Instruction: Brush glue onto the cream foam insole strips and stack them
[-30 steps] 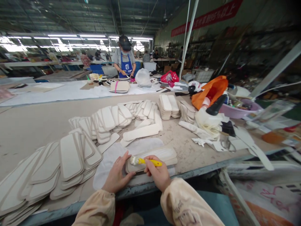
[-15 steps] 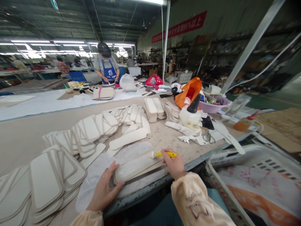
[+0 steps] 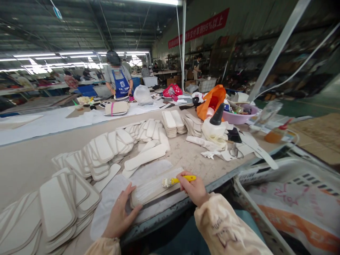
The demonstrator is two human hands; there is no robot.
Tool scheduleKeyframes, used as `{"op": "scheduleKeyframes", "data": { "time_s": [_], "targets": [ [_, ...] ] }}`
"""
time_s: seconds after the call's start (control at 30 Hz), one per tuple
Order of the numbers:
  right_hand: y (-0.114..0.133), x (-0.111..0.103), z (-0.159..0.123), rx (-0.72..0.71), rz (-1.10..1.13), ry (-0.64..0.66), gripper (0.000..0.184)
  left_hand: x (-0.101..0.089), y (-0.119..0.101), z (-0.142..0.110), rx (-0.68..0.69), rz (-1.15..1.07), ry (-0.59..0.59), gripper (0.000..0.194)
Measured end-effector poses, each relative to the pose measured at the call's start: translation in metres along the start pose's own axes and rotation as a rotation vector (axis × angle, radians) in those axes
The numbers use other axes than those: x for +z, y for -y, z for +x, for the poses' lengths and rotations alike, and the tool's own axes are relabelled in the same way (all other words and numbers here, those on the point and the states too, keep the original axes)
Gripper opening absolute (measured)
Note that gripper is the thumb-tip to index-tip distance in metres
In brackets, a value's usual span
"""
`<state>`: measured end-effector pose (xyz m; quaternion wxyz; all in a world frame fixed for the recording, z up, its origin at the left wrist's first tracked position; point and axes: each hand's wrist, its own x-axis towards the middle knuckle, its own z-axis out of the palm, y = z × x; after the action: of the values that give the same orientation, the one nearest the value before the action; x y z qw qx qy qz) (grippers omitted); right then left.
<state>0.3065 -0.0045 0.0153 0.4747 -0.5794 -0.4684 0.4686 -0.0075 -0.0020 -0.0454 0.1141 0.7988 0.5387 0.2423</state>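
Yellow brush [image 3: 168, 182] now nearer the spread left hand [image 3: 121, 211], handle [image 3: 189, 177] in the grip of the right hand [image 3: 193, 187].

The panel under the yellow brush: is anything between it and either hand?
Nothing visible stands between the left hand and the panel: its fingers are at the panel's left end. Between the right hand and it is only the yellow brush, held by its handle, bristles apparently on the top face.
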Motion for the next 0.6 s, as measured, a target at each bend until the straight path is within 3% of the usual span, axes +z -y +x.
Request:
{"op": "scheduleKeyframes", "data": {
  "time_s": [0.13, 0.2, 0.27, 0.37, 0.47, 0.53, 0.6],
  "targets": [
    [0.006, -0.019, 0.005, -0.017, -0.216, -0.141, 0.023, -0.002, -0.002, 0.001, 0.004, 0.000, -0.007, 0.075],
    [0.011, -0.024, 0.004, -0.027, -0.223, -0.192, 0.023, -0.002, -0.004, 0.001, 0.010, -0.003, -0.012, 0.075],
    [0.013, -0.016, -0.001, -0.006, -0.081, -0.144, 0.026, -0.002, -0.004, 0.001, 0.010, -0.006, -0.012, 0.073],
    [0.010, 0.016, -0.011, 0.013, 0.144, 0.039, 0.029, -0.002, -0.005, 0.000, -0.004, -0.012, 0.000, 0.073],
    [0.004, 0.041, -0.017, -0.016, 0.112, 0.182, 0.028, -0.002, -0.004, 0.000, -0.018, -0.025, 0.010, 0.075],
    [0.002, 0.038, -0.014, -0.028, 0.015, 0.157, 0.026, -0.001, -0.003, 0.000, -0.028, -0.037, 0.014, 0.074],
    [0.003, 0.020, -0.008, -0.026, -0.100, 0.040, 0.025, -0.001, -0.003, 0.000, -0.033, -0.048, 0.014, 0.074]
  ]
}}
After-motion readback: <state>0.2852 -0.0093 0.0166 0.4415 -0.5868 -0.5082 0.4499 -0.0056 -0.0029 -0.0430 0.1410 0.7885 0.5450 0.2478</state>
